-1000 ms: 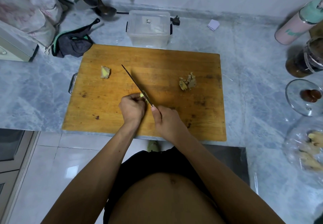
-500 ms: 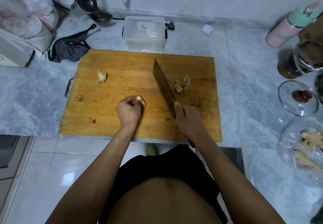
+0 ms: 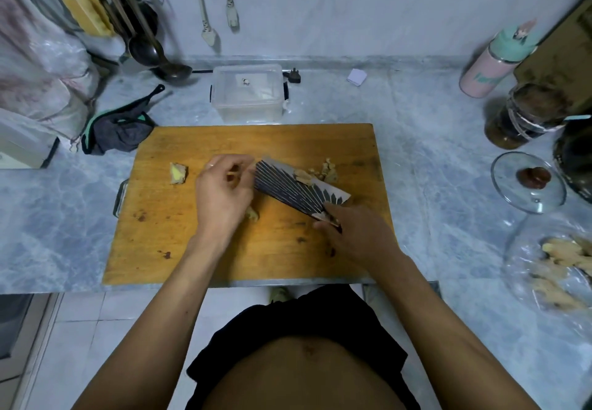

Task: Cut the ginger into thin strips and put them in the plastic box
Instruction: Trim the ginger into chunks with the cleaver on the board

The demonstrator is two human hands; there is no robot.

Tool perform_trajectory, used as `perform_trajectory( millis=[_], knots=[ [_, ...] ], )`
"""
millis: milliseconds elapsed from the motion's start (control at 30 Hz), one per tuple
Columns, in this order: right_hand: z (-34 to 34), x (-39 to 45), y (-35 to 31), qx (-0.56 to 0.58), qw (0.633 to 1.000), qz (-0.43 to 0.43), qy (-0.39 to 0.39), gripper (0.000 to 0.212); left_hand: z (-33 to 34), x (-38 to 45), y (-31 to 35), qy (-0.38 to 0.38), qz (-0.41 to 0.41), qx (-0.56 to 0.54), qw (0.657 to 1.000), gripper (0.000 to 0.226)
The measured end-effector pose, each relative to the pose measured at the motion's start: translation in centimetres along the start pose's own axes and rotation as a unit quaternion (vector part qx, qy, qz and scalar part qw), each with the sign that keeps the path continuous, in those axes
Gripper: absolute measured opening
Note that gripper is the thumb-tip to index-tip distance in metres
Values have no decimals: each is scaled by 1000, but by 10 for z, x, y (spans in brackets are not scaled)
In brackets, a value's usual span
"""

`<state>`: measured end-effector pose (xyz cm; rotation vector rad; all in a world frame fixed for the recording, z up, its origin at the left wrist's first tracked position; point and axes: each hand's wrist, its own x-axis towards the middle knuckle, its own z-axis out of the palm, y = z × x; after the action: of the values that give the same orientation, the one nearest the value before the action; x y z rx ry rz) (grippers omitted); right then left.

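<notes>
The wooden cutting board (image 3: 256, 249) lies under both hands, and the plastic box (image 3: 248, 94) stands beyond the fingertips, just past the board's far edge. The right hand (image 3: 355, 236) curls round the handle of the cleaver (image 3: 294, 188), whose broad blade lies nearly flat and reaches from those fingers toward the left hand (image 3: 221, 195). The left fingers are loosely curled with thumb and forefinger close together near the blade's tip; whether they pinch a sliver I cannot tell.

A pile of cut ginger (image 3: 320, 171) sits at the blade's far side, some of it touching the steel. A ginger chunk (image 3: 178, 173) rests just left of the left knuckles, and a small piece (image 3: 252, 214) peeks out beside the left palm.

Ginger is firm, fibrous and light, but the cut faces are probably damp and slick, so strips likely cling to steel. They are best gathered in a bunched fingertip pinch or carried on the flat blade.
</notes>
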<state>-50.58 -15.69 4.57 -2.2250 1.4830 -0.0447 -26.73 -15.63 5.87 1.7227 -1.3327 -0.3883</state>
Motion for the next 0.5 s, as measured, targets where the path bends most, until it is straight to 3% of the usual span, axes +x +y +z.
perform_trajectory(
  millis=[100,200,267,333,400,500],
  knots=[
    [-6,-1,4,-56,998,-14,-37,57,18,25,10,-192,79,101,973,26],
    [-10,-9,10,-88,994,-23,-54,59,46,43,17,-391,94,168,900,51],
    [-11,-15,13,-103,993,-35,-49,60,61,53,20,-475,78,207,852,59],
    [-10,-19,17,-114,992,-45,-41,59,73,63,19,-511,73,199,833,48],
    [-8,-21,19,-116,991,-52,-35,58,80,67,17,-513,83,183,835,34],
    [-8,-23,24,-111,992,-56,-30,58,86,64,11,-448,93,143,878,18]
  ],
)
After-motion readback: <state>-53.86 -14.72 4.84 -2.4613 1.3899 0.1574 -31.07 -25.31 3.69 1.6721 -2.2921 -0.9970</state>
